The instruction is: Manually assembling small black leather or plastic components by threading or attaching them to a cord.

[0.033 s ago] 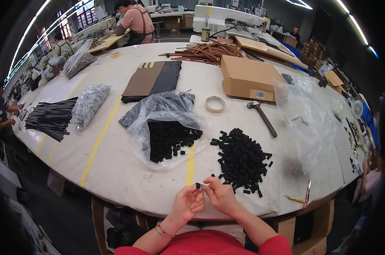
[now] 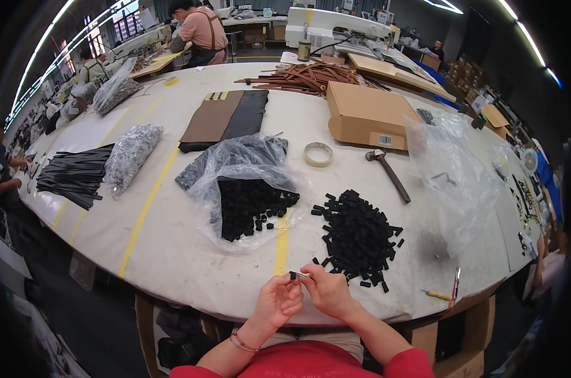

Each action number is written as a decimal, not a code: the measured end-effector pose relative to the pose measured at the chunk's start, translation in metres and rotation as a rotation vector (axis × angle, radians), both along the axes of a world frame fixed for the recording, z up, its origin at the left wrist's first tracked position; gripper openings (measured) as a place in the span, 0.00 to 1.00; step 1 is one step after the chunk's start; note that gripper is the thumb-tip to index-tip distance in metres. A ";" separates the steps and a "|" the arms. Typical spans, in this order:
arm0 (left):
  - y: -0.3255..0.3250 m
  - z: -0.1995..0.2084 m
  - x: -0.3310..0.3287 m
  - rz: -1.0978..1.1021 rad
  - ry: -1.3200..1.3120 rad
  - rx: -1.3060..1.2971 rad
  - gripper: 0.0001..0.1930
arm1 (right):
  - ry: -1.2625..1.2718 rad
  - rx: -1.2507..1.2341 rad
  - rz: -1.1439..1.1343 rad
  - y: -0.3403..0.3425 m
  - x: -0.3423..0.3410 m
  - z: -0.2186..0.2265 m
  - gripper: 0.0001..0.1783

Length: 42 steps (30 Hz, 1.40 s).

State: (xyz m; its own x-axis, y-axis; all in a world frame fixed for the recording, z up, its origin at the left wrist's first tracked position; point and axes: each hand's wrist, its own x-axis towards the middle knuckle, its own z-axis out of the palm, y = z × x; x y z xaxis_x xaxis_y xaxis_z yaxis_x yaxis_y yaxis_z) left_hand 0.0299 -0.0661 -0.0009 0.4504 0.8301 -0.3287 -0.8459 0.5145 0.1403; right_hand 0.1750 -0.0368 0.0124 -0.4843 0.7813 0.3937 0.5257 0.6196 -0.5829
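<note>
Black and stubby, one small piece (image 2: 293,275) sits between the fingertips of your left grip (image 2: 280,301), which is clamped on it. Your right grip (image 2: 326,292) is closed on a slim metal tool (image 2: 303,275), its tip touching the piece or just beside it; you cannot tell which at this size. You hold both low over the near edge of the table (image 2: 191,271), probably for fine control.

Just ahead and right of your grip lies a loose heap of short black tubes (image 2: 359,236), likely there for easy reach. Ahead and left, a clear plastic bag (image 2: 225,165) lies with its mouth spread towards you, perhaps for the same reason; black pellets (image 2: 254,211) crowd inside, some loose near its lip. Farther left, a bundled clear bag (image 2: 133,157) holds contents you cannot make out. Well beyond your right grip, a cardboard box (image 2: 373,116) stands shut, hiding whatever is inside; nearer, on your right, a limp clear bag (image 2: 458,189) lies crumpled.
</note>
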 end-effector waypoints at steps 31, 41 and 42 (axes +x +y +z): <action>0.025 0.002 0.000 0.120 0.559 0.372 0.05 | 0.625 -1.191 0.073 0.028 0.004 0.021 0.05; 0.021 0.001 -0.004 0.119 0.159 0.162 0.07 | 0.716 -0.817 -0.065 0.014 -0.008 0.024 0.03; 0.020 0.002 -0.004 0.122 0.159 0.163 0.07 | 0.635 -0.680 -0.011 0.014 -0.005 0.020 0.03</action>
